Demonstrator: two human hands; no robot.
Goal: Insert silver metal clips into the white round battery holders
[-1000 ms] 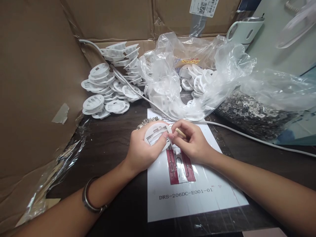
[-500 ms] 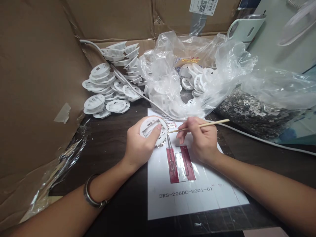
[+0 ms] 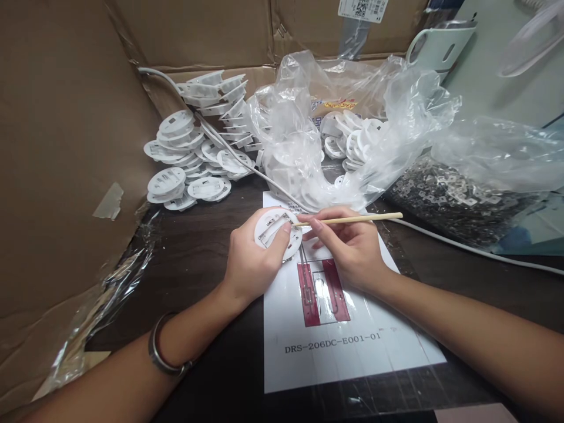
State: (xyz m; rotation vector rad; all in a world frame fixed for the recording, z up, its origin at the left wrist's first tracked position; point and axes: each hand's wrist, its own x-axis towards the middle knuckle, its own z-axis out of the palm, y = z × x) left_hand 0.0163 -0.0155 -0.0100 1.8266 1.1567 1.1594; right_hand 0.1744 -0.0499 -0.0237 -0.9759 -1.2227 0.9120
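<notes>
A round white plastic part [image 3: 274,224] with a rectangular recess is gripped by my left hand [image 3: 253,258], the thumb pressing on its face. My right hand [image 3: 352,244] pinches a thin wooden stick [image 3: 359,219]. The stick's tip touches the right side of the round part, near my left thumb; what lies under the tip is too small to make out. Beneath both hands lies a printed sheet [image 3: 352,358] with a red and white drawing [image 3: 324,292] and the text "DRS-206DC-E001-01".
Similar white round parts [image 3: 176,150] are stacked at the back left. Behind the hands lies a clear plastic bag [image 3: 291,147] with more of them; at right, a bag of small metal pieces [image 3: 440,202]. A white cable [image 3: 476,249] crosses the table. Cardboard [image 3: 57,176] walls the left.
My right hand has moved slightly left, bringing the stick's tip onto the round part. The round part has shifted a little right and turned slightly in my left hand.
</notes>
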